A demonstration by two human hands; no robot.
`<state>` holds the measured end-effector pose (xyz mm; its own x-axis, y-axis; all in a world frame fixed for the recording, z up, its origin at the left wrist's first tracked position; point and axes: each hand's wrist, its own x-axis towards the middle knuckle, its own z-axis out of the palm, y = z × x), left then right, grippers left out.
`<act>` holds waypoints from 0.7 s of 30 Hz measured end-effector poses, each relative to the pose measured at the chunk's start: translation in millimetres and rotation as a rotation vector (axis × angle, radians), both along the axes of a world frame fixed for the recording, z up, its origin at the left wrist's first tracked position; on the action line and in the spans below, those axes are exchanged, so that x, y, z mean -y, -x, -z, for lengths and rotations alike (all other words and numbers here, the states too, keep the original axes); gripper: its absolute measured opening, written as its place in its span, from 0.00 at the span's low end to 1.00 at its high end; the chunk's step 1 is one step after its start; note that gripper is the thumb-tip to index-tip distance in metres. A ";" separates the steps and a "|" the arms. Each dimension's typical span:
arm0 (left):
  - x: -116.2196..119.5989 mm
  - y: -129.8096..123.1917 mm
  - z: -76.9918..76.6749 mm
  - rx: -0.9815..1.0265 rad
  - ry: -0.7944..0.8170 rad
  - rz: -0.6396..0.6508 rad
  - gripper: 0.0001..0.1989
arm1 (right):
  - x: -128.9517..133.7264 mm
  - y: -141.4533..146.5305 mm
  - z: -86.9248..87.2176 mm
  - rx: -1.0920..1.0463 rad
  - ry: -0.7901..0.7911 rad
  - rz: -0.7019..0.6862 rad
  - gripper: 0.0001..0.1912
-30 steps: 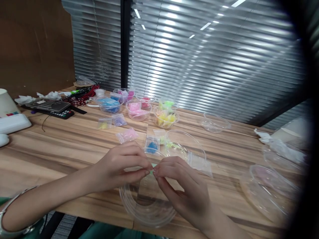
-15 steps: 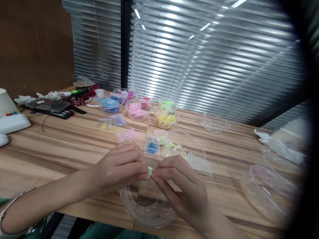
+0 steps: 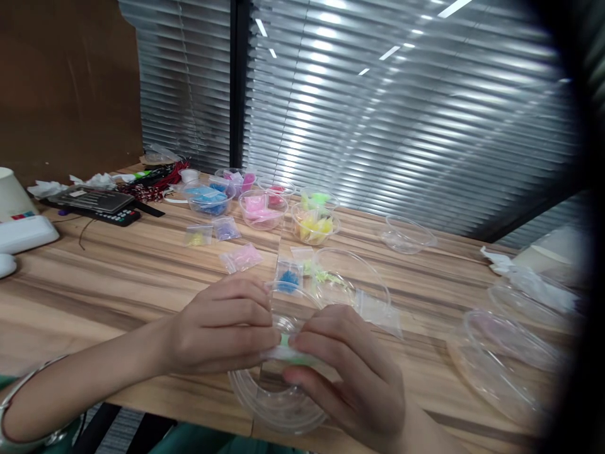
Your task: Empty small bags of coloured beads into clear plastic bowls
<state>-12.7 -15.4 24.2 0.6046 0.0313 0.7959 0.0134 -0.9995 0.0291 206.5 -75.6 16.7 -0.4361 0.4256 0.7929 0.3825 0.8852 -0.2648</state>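
Both my left hand (image 3: 231,325) and my right hand (image 3: 347,369) pinch a small clear bag with green contents (image 3: 295,358), its surface blurred. The bag hangs over a stack of clear round plastic bowls (image 3: 283,413) near the front edge of the table. Just beyond my fingers lies a bag of blue bits (image 3: 288,277). Beside it a clear bowl (image 3: 347,284) holds pale green pieces, and a flat clear bag (image 3: 382,314) rests against its right side.
Bowls with blue (image 3: 208,200), pink (image 3: 261,213) and yellow (image 3: 316,228) bags stand farther back. Small bags of yellow (image 3: 197,237), purple (image 3: 227,229) and pink (image 3: 243,257) lie left of centre. Clear containers (image 3: 501,372) sit at the right, a card reader (image 3: 118,216) at the left.
The green bag now shows more between my hands. My right hand has moved slightly down and its thumb has dropped away from its fingers.
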 end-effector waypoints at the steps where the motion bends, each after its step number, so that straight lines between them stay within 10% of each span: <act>1: 0.2 -0.2 0.2 -0.007 -0.031 -0.005 0.04 | 0.9 0.5 0.6 -0.001 -0.007 -0.001 0.03; 21: 5.3 8.3 -14.1 -0.041 -0.125 -0.106 0.10 | 5.9 -4.5 -3.5 0.014 -0.117 0.061 0.07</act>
<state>-21.0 -20.6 38.3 0.6351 -0.0013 0.7724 0.1174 -0.9882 -0.0982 211.0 -81.5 20.2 -0.4233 0.3564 0.8330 0.4397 0.8847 -0.1550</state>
